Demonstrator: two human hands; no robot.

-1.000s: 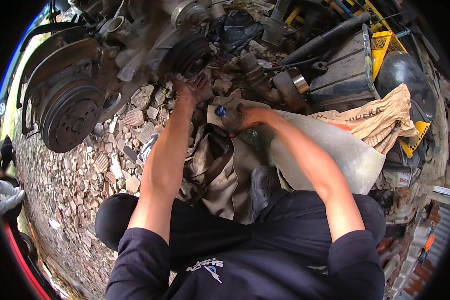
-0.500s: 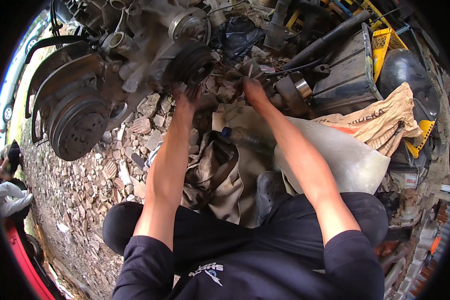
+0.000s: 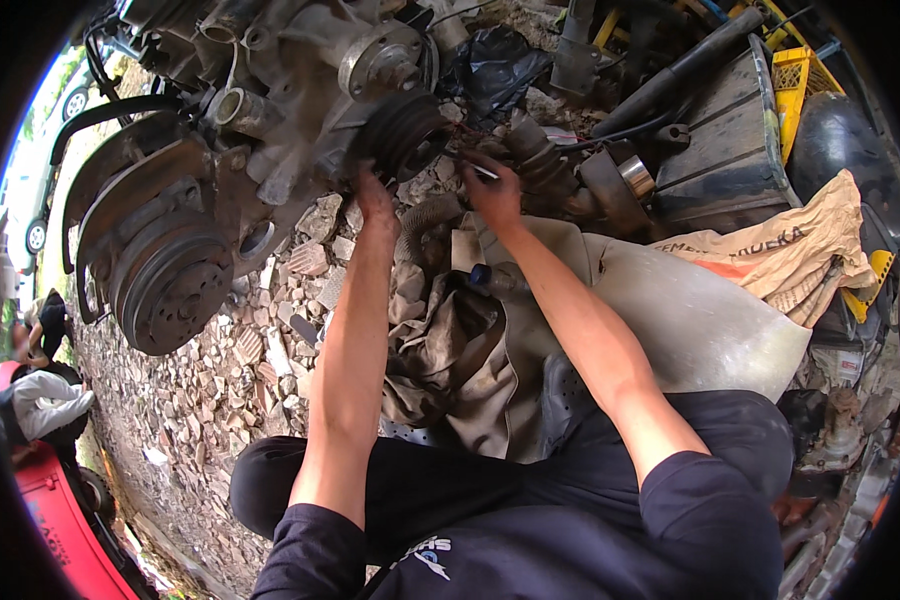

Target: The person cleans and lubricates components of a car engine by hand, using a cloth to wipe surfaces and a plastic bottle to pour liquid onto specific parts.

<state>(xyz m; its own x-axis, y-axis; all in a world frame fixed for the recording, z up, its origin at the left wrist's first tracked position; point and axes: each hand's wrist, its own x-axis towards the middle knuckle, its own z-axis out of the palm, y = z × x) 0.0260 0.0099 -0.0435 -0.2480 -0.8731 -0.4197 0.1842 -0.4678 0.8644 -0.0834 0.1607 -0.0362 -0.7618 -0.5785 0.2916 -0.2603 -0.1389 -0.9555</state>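
Right hand has left the clear bottle it held a second ago and is now up just right of the dark grooved pulley, fingers closed round a slim pale rod. Left hand is at the pulley's lower edge, fingertips dark and partly hidden, so can't tell if it's gripping or only touching; pulley sits on the greasy engine assembly, above stone rubble. Bottle lies below the right hand, partly behind the right forearm, beside crumpled brown cloth.
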